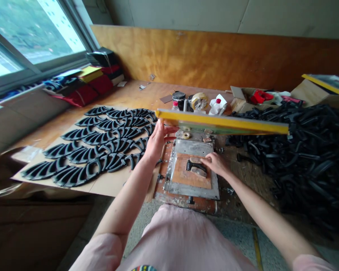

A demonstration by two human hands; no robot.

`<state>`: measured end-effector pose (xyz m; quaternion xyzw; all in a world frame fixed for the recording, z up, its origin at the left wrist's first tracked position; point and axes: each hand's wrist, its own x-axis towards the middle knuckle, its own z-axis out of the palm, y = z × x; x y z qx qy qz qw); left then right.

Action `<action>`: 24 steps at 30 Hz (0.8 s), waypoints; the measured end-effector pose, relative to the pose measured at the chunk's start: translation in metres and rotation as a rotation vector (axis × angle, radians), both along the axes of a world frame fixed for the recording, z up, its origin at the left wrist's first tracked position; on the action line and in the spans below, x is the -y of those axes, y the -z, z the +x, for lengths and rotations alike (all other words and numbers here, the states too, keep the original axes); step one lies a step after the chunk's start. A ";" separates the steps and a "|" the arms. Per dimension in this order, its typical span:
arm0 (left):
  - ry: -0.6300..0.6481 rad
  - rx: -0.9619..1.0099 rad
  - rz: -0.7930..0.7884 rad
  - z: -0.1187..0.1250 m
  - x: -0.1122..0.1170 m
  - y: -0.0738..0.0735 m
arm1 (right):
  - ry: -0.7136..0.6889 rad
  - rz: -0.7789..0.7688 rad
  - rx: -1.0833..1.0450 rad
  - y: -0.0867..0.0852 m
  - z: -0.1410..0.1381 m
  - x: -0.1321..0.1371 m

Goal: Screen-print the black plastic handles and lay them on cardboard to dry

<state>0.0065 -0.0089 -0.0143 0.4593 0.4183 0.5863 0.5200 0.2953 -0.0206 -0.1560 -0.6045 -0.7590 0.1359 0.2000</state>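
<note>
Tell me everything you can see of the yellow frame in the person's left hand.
The yellow frame is long and flat, seen almost edge-on, with a bright yellow edge and a pale greenish underside that may be a printing screen. The left hand holds it near one end, raised and slightly tilted above a metal plate, without touching the plate. Paint-like smudges mark the underside. Whether its far end is hinged or attached cannot be seen.

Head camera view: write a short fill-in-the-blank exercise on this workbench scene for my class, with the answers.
The left hand holds up a flat frame edged in ____.
The right hand rests on a curved piece coloured ____.
Neat rows of black pieces lie on a sheet of ____.
A loose heap of black pieces lies on the person's ____ side.
Answers: yellow; black; cardboard; right.
</note>
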 end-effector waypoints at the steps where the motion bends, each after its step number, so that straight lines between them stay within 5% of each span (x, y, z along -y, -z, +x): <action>1: -0.011 0.010 0.006 0.003 -0.004 -0.002 | -0.047 -0.035 0.085 0.007 -0.013 0.009; 5: -0.086 0.021 -0.132 0.024 0.028 0.021 | 0.009 -0.221 0.226 0.009 -0.049 0.030; 8: 0.225 0.004 -0.578 0.045 0.085 0.064 | 0.103 -0.170 0.069 -0.003 -0.072 0.050; 10: 0.293 0.112 -0.737 0.057 0.117 0.090 | -0.016 -0.001 -0.029 -0.009 -0.091 0.066; 13: 0.137 0.264 -0.740 0.054 0.134 0.113 | -0.372 0.160 -0.098 -0.009 -0.095 0.073; 15: -0.004 0.199 -0.709 0.029 0.129 0.124 | -0.419 0.194 -0.112 -0.002 -0.063 0.056; 20: -0.478 -0.285 -0.740 -0.089 0.140 0.163 | 0.278 0.043 0.100 0.050 0.104 -0.033; 24: -0.481 -0.736 -0.954 -0.149 0.170 0.200 | 0.515 -0.211 0.240 0.090 0.199 -0.044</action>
